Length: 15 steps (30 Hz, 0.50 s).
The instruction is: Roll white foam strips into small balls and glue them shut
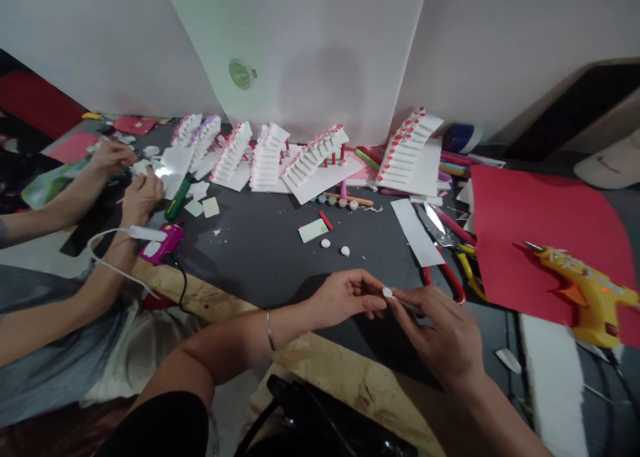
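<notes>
I noted the white disc [387, 292] between both hands: right hand [445, 327] pinching it, left hand [347, 298] curled alongside, its grip unclear. I judged light, steady fingertip pressure best.

Dim light, soft, stretched edges

left hand [345, 300] curled, right hand [446, 332] close

A black sleeve [167, 420] and 1 thin, seemingly metal bangle [269, 330] show.
</notes>
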Tool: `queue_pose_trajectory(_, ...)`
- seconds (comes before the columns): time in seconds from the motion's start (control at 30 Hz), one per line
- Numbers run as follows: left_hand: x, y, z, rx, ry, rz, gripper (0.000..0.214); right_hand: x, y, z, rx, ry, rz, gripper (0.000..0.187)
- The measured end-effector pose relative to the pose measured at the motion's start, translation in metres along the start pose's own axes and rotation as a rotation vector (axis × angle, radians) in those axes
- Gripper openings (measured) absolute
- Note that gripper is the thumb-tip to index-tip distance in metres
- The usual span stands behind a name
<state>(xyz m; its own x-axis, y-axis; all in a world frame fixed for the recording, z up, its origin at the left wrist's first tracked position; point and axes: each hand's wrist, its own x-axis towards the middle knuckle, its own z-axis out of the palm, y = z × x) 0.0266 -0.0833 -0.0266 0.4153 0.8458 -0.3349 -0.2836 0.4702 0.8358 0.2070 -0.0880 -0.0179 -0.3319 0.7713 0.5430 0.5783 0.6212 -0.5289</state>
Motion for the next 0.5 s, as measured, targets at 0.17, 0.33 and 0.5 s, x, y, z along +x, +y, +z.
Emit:
queue_pose_trajectory(0.17, 0.001, 0.001, 0.002, -0.015, 0.068, -0.052, 0.047, 0.003, -0.001, 0.004, -0.119, 0.004, -0.165, 0.008)
queue_pose_trajectory(0.33, -0.001, 0.005, 0.003, 0.021, 0.100, -0.054, 0.046, 0.004, -0.002, 0.007, -0.112, 0.023, -0.210, 0.009)
queue_pose_trajectory(0.5, -0.002, 0.011, 0.000, 0.074, 0.071, -0.074, 0.047, 0.006, 0.000, 0.003, -0.076, -0.002, -0.238, 0.005)
